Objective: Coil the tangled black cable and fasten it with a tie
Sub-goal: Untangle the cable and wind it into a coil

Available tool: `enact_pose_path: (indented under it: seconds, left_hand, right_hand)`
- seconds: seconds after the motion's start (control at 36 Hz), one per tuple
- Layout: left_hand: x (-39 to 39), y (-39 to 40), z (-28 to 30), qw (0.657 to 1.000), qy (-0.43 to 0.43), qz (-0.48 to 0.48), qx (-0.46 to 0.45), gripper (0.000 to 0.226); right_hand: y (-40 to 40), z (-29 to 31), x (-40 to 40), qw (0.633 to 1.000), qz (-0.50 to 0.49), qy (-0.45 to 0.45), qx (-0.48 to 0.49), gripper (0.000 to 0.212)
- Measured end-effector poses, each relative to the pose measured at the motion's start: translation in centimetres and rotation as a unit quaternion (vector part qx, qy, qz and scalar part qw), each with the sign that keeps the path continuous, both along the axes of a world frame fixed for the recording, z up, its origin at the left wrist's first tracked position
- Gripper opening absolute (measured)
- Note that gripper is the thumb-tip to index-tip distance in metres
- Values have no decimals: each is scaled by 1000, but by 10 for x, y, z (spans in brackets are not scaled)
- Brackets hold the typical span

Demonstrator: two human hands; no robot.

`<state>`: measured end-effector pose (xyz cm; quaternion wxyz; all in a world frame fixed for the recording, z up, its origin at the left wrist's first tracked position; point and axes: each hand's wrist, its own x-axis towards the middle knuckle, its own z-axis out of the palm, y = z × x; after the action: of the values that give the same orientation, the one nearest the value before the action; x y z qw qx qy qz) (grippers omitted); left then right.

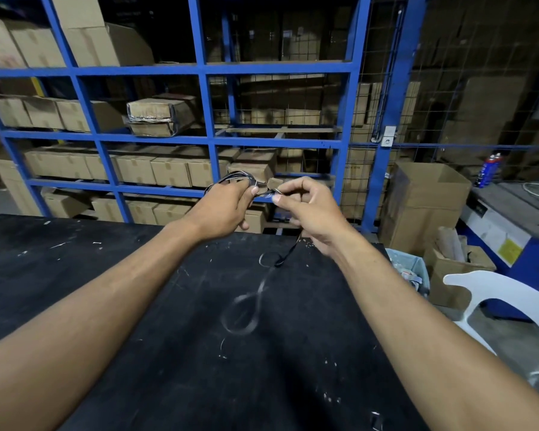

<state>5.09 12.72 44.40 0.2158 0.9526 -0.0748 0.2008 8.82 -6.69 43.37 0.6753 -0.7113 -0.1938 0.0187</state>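
Observation:
Both my hands are raised above the far edge of a black table (137, 306). My left hand (221, 209) grips a small bundle of black cable (234, 178) whose loops arc over its fingers. My right hand (308, 209) pinches a strand of the same cable between thumb and forefinger, right beside the left thumb. From under the right hand a loose end of the cable (285, 258) hangs down to the tabletop. A faint thin loop (241, 312) lies on the table below; I cannot tell whether it is cable or a tie.
Blue metal shelving (206, 104) stacked with cardboard boxes stands behind the table. To the right are an open cardboard box (427, 200), a small bin (408, 269) and a white plastic chair (504, 300). The tabletop is scuffed with white specks.

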Motion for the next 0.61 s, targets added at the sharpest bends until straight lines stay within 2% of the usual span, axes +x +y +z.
enact_pose_path:
  seconds: [0.06,0.11,0.22,0.33,0.39,0.47,0.53,0.61]
  left_hand:
    - [-2,0,2,1000,14,-7,3,42]
    - [-6,0,3,998,50,-29,-17,43]
    - [-10,-4,7,968,165,-104,-160,45]
    - [-11,-3,8,929,226,-140,-259,49]
    - [-12,0,6,903,270,-154,-297,50]
    - [-15,4,4,859,331,-163,-356,50]
    - [-17,5,2,832,357,-174,-388,49]
    - [-19,5,-2,808,379,-188,-410,47]
  right_hand:
    - [-7,3,6,987,-54,-119,-93,4]
    - [-13,6,12,965,-82,-195,-152,5]
    - [-18,9,20,945,-87,-227,-220,15]
    - [-22,8,20,940,-36,-195,-278,26]
    - [-24,6,18,948,12,-162,-275,27]
    - [-28,4,16,985,111,-5,-136,27]
    - [-31,2,15,981,163,90,-45,26]
    - [-32,-2,12,970,212,122,-3,29]
